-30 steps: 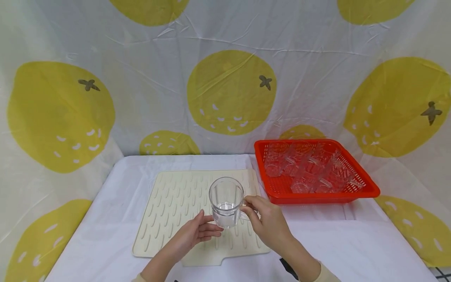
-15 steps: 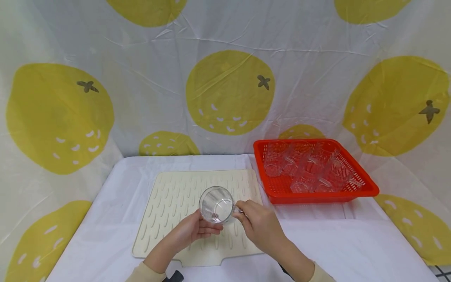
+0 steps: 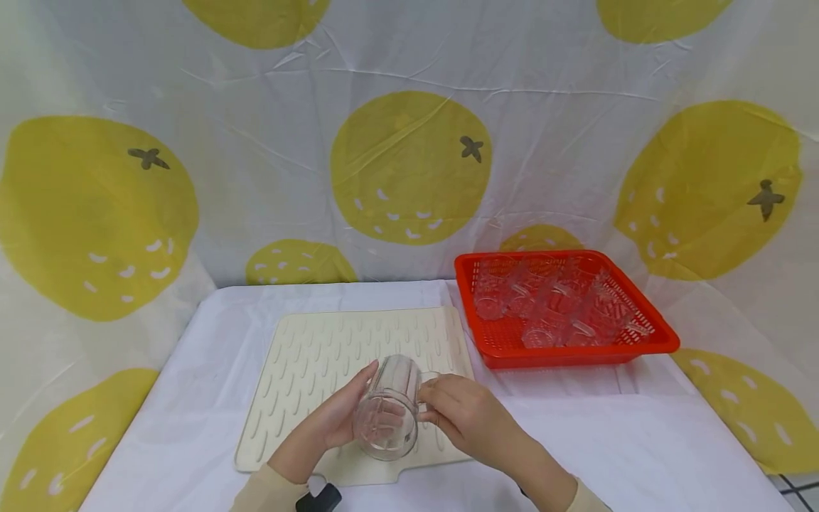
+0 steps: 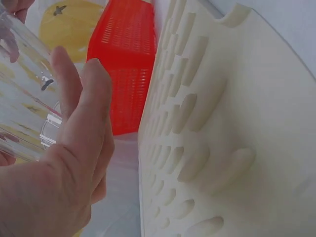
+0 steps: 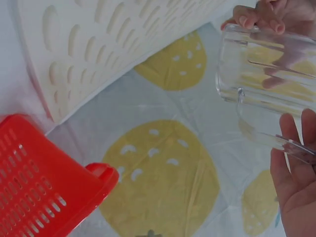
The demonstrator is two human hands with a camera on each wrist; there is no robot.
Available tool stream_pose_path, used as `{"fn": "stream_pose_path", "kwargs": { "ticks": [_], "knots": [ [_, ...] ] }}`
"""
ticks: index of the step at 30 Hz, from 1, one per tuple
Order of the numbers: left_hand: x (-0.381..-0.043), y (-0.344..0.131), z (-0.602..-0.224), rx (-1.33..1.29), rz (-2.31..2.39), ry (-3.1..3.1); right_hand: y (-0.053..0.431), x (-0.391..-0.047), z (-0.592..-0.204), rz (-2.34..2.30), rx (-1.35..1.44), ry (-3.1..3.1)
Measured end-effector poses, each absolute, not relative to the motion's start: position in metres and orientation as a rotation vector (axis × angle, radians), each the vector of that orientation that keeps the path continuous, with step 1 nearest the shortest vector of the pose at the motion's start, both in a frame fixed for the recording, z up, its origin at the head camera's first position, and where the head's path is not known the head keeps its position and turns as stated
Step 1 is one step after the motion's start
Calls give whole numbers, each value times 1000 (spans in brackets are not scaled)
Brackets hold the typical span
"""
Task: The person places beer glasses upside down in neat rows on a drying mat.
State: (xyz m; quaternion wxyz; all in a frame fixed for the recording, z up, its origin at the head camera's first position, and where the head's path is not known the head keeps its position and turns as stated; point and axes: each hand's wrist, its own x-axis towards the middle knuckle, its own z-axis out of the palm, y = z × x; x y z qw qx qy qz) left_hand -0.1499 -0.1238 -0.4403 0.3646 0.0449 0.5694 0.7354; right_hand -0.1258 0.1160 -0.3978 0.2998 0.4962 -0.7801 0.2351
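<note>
Glass mug (image 3: 388,411) has tilted (red basket (image 3: 582,354) holds more mugs (image 3: 555,307)).

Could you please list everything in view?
Table: one, white-clothed, foreground
Mat: one, cream, on the table
Basket: one, red, right of the mat
Glasses: several overlapping, clear, in the basket
Mug: one, clear, held over the mat
Curtain: one, white with yellow fruit, behind
Floor: one patch, pale, lower right
Wrist device: one plainly visible, black, bottom edge
Sleeves: two, beige, bottom edge
Left hand: one, bare, cupping the mug
Right hand: one, bare, gripping the handle
</note>
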Motion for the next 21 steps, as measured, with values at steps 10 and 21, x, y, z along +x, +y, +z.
{"fn": "stream_pose_path", "kwargs": {
  "ticks": [10, 21],
  "knots": [
    [-154, -124, -440, 106, 1929, 1324, 118, -125, -400, 623, 1359, -2150],
    [-154, -135, -431, -9, 2041, 1489, 119, -128, -397, 611, 1315, -2252]
  ]
}}
